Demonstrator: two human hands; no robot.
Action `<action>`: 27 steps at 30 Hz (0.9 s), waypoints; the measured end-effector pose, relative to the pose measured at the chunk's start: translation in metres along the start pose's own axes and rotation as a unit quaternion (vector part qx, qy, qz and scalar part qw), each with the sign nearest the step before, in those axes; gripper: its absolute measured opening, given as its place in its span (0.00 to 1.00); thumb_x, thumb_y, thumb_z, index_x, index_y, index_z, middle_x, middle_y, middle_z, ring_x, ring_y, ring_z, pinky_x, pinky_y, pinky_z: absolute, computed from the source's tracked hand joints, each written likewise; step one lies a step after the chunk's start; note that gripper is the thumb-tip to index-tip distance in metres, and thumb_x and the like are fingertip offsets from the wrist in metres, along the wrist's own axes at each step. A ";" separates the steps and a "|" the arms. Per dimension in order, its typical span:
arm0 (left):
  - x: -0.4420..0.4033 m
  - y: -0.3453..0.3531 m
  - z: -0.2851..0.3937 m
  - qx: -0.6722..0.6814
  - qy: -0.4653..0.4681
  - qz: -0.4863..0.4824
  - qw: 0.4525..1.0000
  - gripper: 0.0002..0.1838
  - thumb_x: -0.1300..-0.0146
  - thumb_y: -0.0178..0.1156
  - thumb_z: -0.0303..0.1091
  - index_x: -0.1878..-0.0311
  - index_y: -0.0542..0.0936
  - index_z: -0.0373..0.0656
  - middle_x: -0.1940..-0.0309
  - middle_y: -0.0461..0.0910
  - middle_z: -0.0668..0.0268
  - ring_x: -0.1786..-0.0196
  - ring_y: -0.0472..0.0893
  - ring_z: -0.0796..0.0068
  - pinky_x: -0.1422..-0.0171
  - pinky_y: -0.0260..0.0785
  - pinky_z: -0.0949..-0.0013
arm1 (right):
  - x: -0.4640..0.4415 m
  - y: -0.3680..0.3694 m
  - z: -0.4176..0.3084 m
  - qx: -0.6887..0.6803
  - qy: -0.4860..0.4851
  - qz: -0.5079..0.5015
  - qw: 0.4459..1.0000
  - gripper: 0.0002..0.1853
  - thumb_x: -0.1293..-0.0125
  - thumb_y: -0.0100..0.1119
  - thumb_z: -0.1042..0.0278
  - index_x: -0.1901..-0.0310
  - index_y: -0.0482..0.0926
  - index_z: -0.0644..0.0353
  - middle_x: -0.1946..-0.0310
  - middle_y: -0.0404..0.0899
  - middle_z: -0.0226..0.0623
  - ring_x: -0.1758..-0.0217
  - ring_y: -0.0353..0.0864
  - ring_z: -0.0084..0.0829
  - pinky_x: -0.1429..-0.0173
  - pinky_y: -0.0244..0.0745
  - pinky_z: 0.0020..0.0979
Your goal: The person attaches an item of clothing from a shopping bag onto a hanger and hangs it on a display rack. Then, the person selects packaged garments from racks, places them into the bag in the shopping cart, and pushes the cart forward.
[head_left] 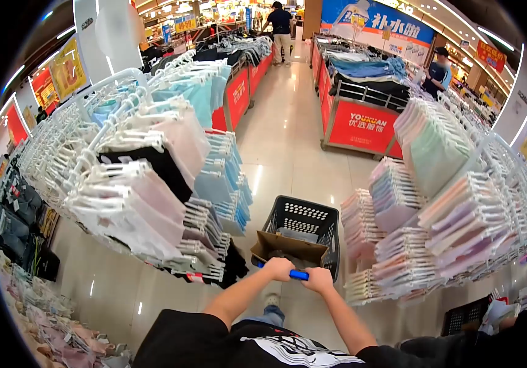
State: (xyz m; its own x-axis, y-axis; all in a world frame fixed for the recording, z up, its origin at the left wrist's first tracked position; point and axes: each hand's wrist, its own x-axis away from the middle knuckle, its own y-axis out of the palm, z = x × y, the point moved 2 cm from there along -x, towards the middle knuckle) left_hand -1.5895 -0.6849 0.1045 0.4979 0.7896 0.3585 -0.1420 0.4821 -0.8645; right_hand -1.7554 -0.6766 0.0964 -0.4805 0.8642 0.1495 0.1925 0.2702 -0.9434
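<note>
Both my hands are wrapped round the blue handle [299, 275] of a shopping cart. My left hand [277, 268] grips its left part, and my right hand [319, 279] grips its right part, close by. In front of them is the cart's black perforated basket [305, 208]. An open brown cardboard box [289, 246] sits in the near end of the basket, with something dark inside that I cannot make out. Beyond the box lies a greyish, flat item [298, 235], partly hidden.
Racks of hanging underwear stand close on the left [147, 196] and right [460, 214]. Ahead, an aisle [282, 122] runs between red-sided clothing bins [361, 126]. One person [279, 30] stands far ahead, another person [438, 73] at right. A black basket [465, 316] is at lower right.
</note>
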 end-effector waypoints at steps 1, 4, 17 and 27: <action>-0.011 -0.002 -0.005 0.010 0.004 -0.009 1.000 0.10 0.58 0.57 0.38 0.71 0.81 0.49 0.72 0.81 0.60 0.66 0.80 0.58 0.62 0.74 0.57 | -0.009 -0.001 0.007 -0.001 -0.002 0.001 1.000 0.13 0.56 0.60 0.54 0.70 0.81 0.49 0.75 0.80 0.39 0.69 0.81 0.40 0.65 0.75 0.39; -0.040 -0.011 -0.020 0.030 0.011 -0.002 0.999 0.11 0.59 0.56 0.37 0.69 0.82 0.50 0.70 0.81 0.59 0.64 0.80 0.58 0.58 0.73 0.58 | -0.037 -0.014 0.020 0.021 -0.011 -0.026 0.999 0.15 0.56 0.60 0.53 0.65 0.82 0.45 0.74 0.81 0.37 0.68 0.81 0.39 0.62 0.76 0.39; -0.138 -0.072 -0.075 0.160 0.023 -0.048 0.986 0.11 0.55 0.59 0.39 0.70 0.79 0.44 0.82 0.79 0.63 0.79 0.80 0.69 0.71 0.74 0.65 | -0.145 -0.053 0.076 0.030 -0.051 0.003 0.998 0.13 0.57 0.61 0.54 0.68 0.82 0.47 0.76 0.80 0.38 0.69 0.80 0.40 0.62 0.75 0.38; -0.231 -0.135 -0.119 0.244 -0.027 -0.032 0.969 0.12 0.55 0.57 0.37 0.69 0.79 0.41 0.81 0.79 0.61 0.81 0.79 0.70 0.74 0.73 0.68 | -0.271 -0.086 0.140 0.047 -0.076 0.007 0.996 0.17 0.61 0.63 0.50 0.70 0.81 0.50 0.76 0.80 0.39 0.69 0.81 0.40 0.64 0.76 0.39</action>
State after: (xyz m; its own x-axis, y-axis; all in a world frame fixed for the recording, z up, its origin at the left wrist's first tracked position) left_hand -1.5833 -0.9772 0.0961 0.4749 0.7650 0.4349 -0.5072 0.6418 -0.5752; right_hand -1.7611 -0.9937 0.0959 -0.6030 0.7918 0.0973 0.1216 0.2118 -0.9697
